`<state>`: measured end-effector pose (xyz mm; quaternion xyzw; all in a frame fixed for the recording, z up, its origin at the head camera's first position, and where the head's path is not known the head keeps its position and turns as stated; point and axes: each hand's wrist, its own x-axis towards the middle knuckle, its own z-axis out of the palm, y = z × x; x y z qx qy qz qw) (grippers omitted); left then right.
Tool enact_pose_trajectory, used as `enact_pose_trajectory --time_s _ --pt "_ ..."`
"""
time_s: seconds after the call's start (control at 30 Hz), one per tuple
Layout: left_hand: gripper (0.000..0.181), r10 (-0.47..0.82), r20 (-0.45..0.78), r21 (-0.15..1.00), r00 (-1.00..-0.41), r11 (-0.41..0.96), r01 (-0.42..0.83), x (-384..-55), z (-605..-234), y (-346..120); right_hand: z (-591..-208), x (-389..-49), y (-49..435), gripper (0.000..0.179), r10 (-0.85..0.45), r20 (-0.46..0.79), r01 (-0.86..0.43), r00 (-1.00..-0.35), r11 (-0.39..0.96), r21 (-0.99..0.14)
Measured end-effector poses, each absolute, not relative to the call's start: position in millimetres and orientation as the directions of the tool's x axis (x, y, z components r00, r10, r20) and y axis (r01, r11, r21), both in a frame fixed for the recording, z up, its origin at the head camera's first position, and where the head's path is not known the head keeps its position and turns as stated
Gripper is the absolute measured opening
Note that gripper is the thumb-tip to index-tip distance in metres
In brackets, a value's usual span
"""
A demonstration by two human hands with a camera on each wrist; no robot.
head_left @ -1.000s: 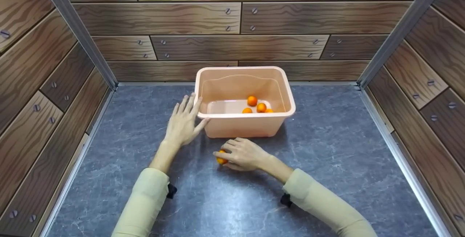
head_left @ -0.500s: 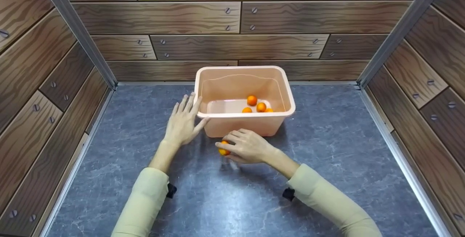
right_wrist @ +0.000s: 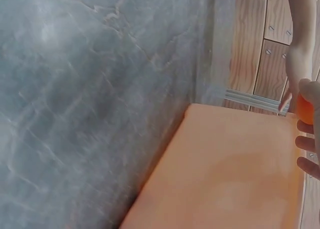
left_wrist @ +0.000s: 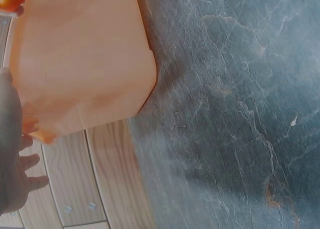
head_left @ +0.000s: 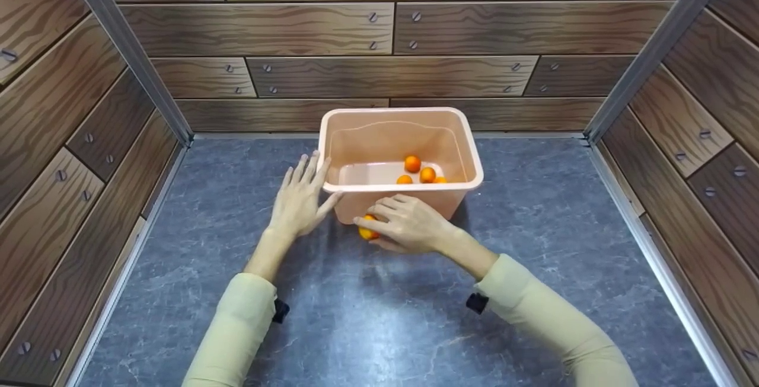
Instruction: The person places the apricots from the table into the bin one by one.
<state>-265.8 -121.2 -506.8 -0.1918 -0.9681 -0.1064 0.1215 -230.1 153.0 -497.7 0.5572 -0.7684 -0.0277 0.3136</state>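
Note:
A peach plastic tub [head_left: 347, 188] stands on the dark marbled surface. Inside it lie several small orange fruits [head_left: 412, 164], partly hidden by the front wall. My right hand [head_left: 409, 224] grips another orange fruit, like a mandarin [head_left: 367, 229], just before the tub's front wall in the head view. The right wrist view shows this mandarin [right_wrist: 304, 109] between thumb and fingers. My left hand [head_left: 298, 200] has its fingers spread straight along the tub's left rim, thumb toward the front corner. Part of that hand [left_wrist: 12, 174] shows at the left wrist view's edge.
Wood-plank-patterned walls [head_left: 320, 31] close in the back and both sides, with metal strips [head_left: 646, 245] along the edges. The marbled surface [head_left: 545, 215] extends on both sides of the tub. A black wrist camera [head_left: 477, 303] sits under each sleeve.
My right hand has moved away from me and slightly right with the mandarin, from the surface up to the tub's front wall. The left hand and tub have stayed in place.

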Motion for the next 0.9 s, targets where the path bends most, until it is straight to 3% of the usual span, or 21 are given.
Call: enact_pose_trajectory --time_s 0.27,0.57,0.9 --pt "0.081 0.347 0.283 0.164 -0.894 0.901 0.402 -266.3 -506.5 -120.4 -478.2 -240.6 161.8 0.049 -0.847 0.500 -0.834 -0.181 0.402 0.378" --pt "0.081 0.346 0.275 0.158 -0.897 0.904 0.397 -266.0 -506.4 -121.1 -458.3 -257.3 179.0 0.044 -0.793 0.566 -0.824 -0.226 0.465 0.323" --pt "0.082 0.348 0.260 0.163 -0.901 0.904 0.396 -266.2 -505.4 -121.0 -450.6 -273.9 201.0 0.042 -0.765 0.548 -0.808 -0.338 0.534 0.248"
